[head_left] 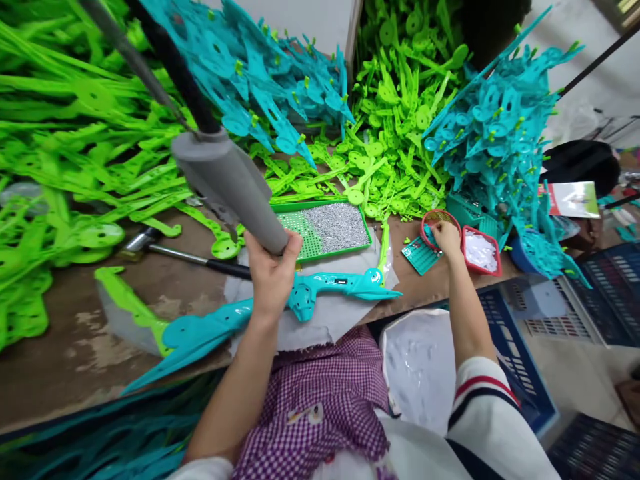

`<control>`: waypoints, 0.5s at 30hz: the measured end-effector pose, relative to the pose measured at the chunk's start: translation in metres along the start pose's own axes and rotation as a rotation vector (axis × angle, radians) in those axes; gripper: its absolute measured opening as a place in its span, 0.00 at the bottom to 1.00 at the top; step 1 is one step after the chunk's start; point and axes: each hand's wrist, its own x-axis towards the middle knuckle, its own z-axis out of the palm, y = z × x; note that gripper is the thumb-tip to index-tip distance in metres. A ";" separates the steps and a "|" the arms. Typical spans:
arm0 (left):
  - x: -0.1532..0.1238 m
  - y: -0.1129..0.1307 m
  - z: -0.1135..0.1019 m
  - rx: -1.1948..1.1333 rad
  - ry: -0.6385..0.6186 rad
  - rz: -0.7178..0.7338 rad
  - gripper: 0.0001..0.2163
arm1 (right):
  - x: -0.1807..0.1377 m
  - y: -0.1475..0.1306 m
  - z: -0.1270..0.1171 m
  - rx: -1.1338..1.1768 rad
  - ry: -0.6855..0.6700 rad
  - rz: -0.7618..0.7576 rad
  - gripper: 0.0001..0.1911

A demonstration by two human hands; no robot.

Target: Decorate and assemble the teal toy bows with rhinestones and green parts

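Note:
My left hand [273,277] is wrapped round the lower body of a grey electric screwdriver [233,183] that hangs from above. Beneath it, a long turquoise plastic toy part [303,293] with a bird-like eye lies on a grey cloth [320,327]. My right hand [446,239] dips into a small round red basket [440,215] with turquoise bits inside. Its fingers are closed, and what they pinch is hidden. Left of that basket sits a flat turquoise tray [423,256] with small pieces; on its right is a red tub [481,251] of white pieces.
A green tray [325,230] holds many small silver screws. A hammer [200,259] lies behind my left wrist. Lime-green parts [90,167] are heaped at the left and back; turquoise parts [505,120] are piled at the right. Blue crates [520,360] stand below the table.

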 end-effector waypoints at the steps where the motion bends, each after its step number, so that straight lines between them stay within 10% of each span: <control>1: -0.003 -0.002 -0.003 0.002 -0.021 -0.014 0.20 | 0.001 0.004 -0.001 0.014 0.019 -0.019 0.15; 15: 0.009 0.008 -0.060 0.099 -0.309 -0.030 0.23 | 0.006 0.025 -0.004 0.169 0.237 -0.134 0.14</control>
